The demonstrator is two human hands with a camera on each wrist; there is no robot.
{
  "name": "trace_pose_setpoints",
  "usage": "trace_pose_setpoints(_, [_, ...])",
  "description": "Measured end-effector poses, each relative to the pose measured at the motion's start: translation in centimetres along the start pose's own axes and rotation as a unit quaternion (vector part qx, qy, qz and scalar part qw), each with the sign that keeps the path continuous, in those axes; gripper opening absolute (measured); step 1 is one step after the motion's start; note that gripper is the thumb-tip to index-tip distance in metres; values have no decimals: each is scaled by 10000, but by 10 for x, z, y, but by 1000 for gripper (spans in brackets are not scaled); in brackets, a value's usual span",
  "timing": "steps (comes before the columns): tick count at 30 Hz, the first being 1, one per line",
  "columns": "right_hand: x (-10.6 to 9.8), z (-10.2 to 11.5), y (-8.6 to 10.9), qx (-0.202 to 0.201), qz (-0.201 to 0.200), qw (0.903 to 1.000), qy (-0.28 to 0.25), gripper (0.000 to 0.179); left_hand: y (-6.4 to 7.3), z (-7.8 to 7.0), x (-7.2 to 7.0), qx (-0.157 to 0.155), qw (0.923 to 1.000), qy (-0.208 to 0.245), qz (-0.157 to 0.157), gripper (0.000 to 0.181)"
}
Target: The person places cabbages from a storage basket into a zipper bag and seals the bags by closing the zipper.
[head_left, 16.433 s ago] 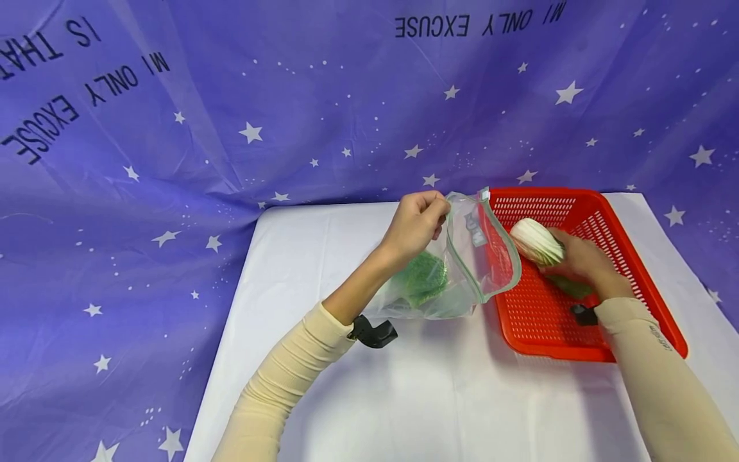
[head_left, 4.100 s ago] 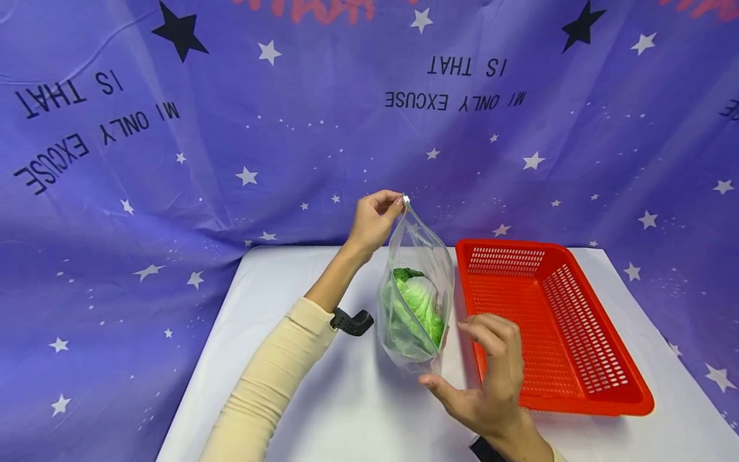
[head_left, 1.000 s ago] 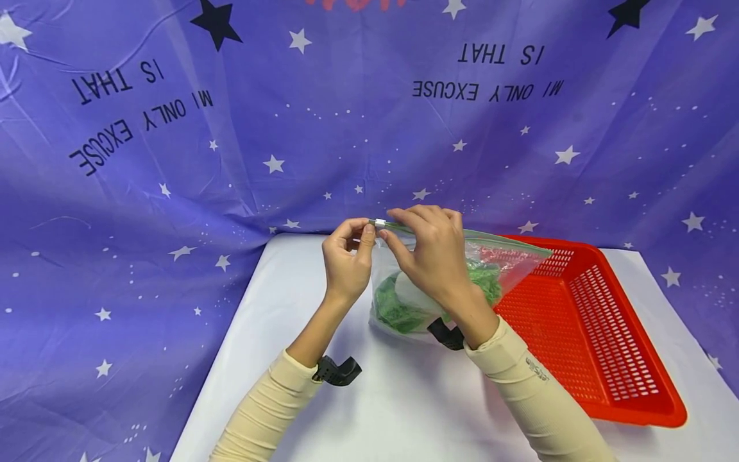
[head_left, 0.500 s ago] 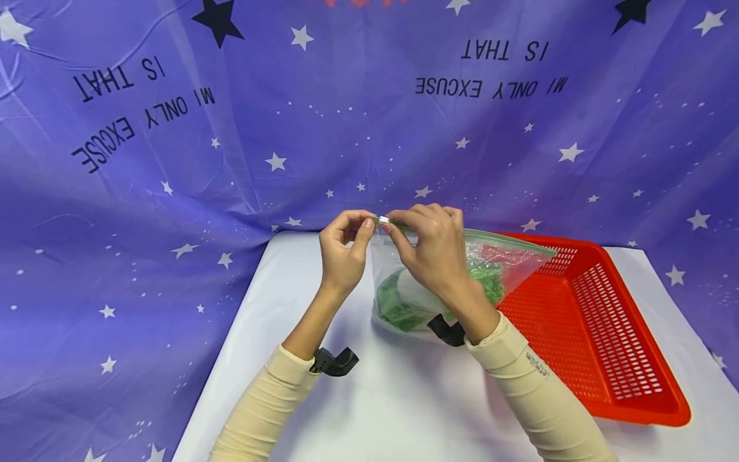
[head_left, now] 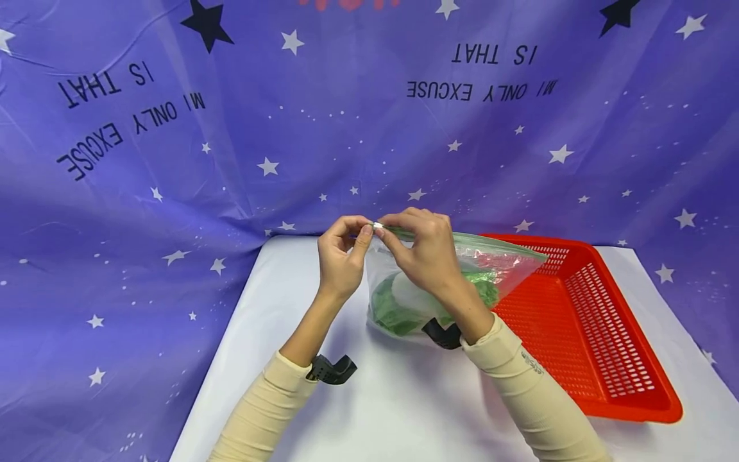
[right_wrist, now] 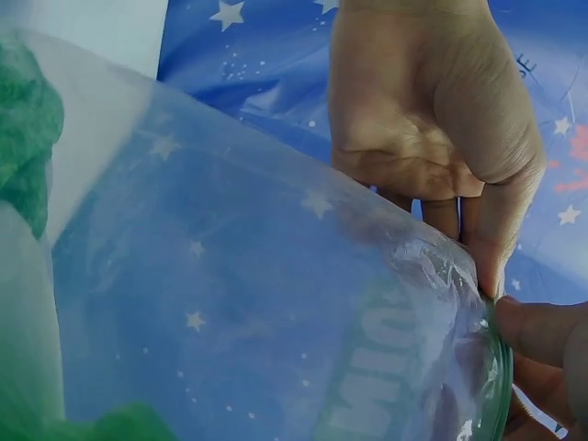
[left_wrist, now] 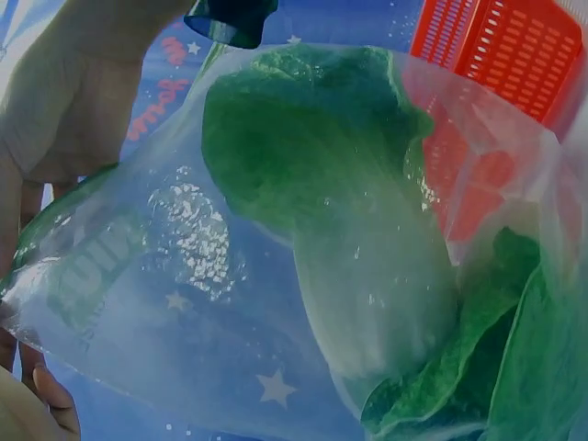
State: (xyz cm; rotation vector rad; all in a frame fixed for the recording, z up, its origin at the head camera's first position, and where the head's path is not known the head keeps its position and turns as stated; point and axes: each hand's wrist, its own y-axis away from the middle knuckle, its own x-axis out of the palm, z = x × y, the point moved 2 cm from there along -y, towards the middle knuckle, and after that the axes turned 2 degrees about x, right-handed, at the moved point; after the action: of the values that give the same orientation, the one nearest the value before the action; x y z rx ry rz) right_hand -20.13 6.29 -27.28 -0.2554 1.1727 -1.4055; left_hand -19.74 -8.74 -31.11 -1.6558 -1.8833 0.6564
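A clear zip bag [head_left: 508,263] with a green zip strip stands on the table, its mouth drawn into a flat line. My left hand [head_left: 342,256] pinches the strip's left end with thumb and fingertips. Close beside it, my right hand [head_left: 427,250] pinches the strip at the white slider [head_left: 378,225], with the thumbs almost meeting. Leafy Chinese cabbage [left_wrist: 367,266] fills the bag's lower part, white stem and green leaves showing through the plastic. In the right wrist view, the left hand [right_wrist: 432,119] comes from above and the right hand's fingers [right_wrist: 547,335] enter from the right.
A red perforated basket [head_left: 641,340] sits right of the bag, partly behind its corner. A white cloth [head_left: 369,404] covers the table. Behind hangs a purple starred curtain [head_left: 346,128]. Each wrist carries a black camera mount [head_left: 333,370].
Earlier my right hand held a cabbage over the basket; later the cabbages were in the gaping bag. Since then the mouth was flattened and both hands met at the slider. Lately they barely moved.
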Motion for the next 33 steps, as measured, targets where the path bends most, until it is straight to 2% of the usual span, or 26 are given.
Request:
trace_pose_setpoints(5, [2,-5,-1,312,95,9973,-655,12,3,15,0,-95,9995,281,-53,11])
trace_pose_setpoints(9, [2,-7,-1,455,81,9964,-707,12,3,19,1,-124,9992,385,-77,14])
trace_pose_setpoints(15, [2,-8,1,507,66,9959,-744,12,3,18,2,-136,9996,182,-138,9])
trace_pose_setpoints(18, [1,-7,1,483,62,9959,-756,11,3,14,1,-154,9997,102,-143,8])
trace_pose_setpoints(25, [4,-7,5,526,106,9950,-841,11,5,-14,1,-203,9997,28,-116,8])
trace_pose_setpoints(33, [-1,-8,3,528,123,9951,-824,11,2,-16,2,-64,9998,113,-147,8])
